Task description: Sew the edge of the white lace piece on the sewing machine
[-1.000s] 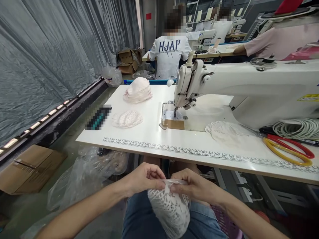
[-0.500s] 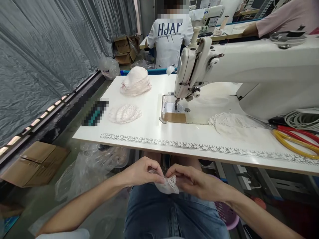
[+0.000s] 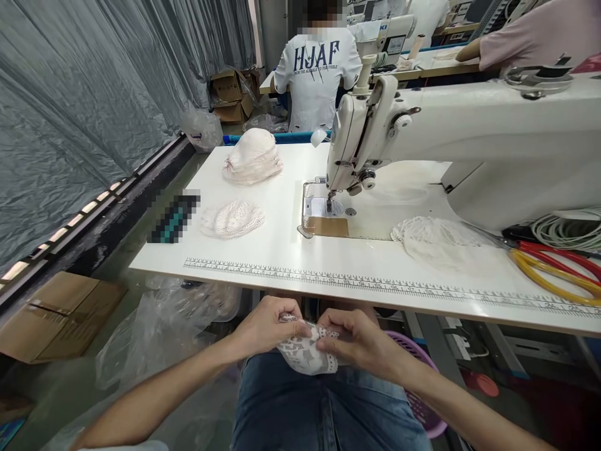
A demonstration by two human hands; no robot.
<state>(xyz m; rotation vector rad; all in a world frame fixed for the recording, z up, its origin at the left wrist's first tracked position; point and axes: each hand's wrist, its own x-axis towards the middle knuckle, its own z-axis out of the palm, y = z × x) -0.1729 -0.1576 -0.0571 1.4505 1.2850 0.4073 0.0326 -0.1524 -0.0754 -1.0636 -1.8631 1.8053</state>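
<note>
My left hand (image 3: 265, 326) and my right hand (image 3: 359, 341) both pinch a small white lace piece (image 3: 305, 354) over my lap, below the front edge of the white sewing table (image 3: 282, 250). Fingers of both hands are closed on the lace. On the table stand a white sewing machine (image 3: 422, 138), a single lace piece (image 3: 231, 219) at left, a stack of pale pink pieces (image 3: 252, 158) behind it, and another white lace piece (image 3: 436, 241) at the right of the needle plate (image 3: 323, 216).
Red and yellow hoops (image 3: 558, 266) and coiled white cord (image 3: 570, 228) lie at the table's right. A purple basket (image 3: 417, 407) sits by my right knee. Plastic bags (image 3: 159, 326) and a cardboard box (image 3: 51, 319) lie on the floor at left. People work at tables behind.
The lace piece hung down large over my lap a second ago; now it is bunched small between both hands. My view has tilted down slightly.
</note>
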